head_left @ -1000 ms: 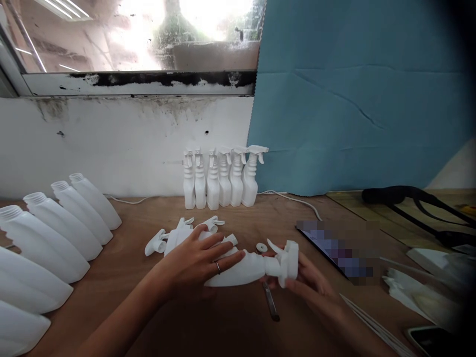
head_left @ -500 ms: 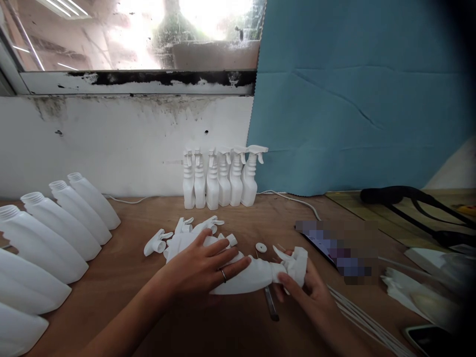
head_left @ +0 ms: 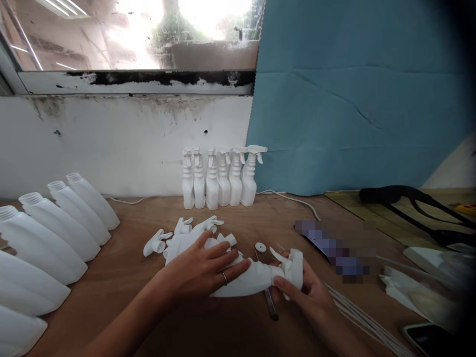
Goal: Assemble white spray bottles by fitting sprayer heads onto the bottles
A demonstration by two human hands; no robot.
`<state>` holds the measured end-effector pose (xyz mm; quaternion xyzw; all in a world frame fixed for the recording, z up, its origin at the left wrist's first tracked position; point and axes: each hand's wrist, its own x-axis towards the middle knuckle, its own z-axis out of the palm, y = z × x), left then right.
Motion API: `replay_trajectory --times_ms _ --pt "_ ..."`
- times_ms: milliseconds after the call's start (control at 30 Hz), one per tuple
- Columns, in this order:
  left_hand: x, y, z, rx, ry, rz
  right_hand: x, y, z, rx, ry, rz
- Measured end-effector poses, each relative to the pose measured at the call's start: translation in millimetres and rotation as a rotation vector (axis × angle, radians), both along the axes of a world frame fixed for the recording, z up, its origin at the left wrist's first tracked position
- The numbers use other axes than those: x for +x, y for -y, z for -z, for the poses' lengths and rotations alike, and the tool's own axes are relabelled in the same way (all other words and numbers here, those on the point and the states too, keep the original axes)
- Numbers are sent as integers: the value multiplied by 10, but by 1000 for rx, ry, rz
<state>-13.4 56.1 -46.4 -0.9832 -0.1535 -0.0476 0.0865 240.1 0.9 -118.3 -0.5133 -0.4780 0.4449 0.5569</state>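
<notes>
A white spray bottle lies tilted nearly level between my hands, its neck toward the right. My left hand, a ring on one finger, is wrapped over the body of the bottle. The fingers and thumb of my right hand close around the white trigger head at the neck. Behind my left hand lie several loose white trigger heads, partly hidden. Close to the bottle are a small white disc and a narrow metal tool, partly covered.
Several open white bottles stand in a row at the left. Against the wall stand several bottles with trigger heads. On the right lie a phone, thin white tubes, plastic bags and a black strap.
My right hand and the trigger head have shifted slightly left and down, and the head has turned a little. My left hand stays on the bottle's body.
</notes>
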Motion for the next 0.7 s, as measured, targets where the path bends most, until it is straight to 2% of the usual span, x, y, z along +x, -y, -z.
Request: replay_trajectory --times_ms 133,333,467,533,600,700 --pt "7 4 -4 -6 6 -5 25 -6 -18 22 -35 -15" --pt "16 19 20 50 31 38 93 11 117 -65 -58 -3" --pt "19 15 47 34 58 30 7 21 9 -34 -212 -44" --pt "26 12 65 -28 118 -11 -35 23 -109 -19 -315 -96" --pt "42 19 84 -117 209 -53 -38 30 -196 8 -396 -205" --pt "85 64 101 -253 329 -91 25 53 -193 18 -445 -339"
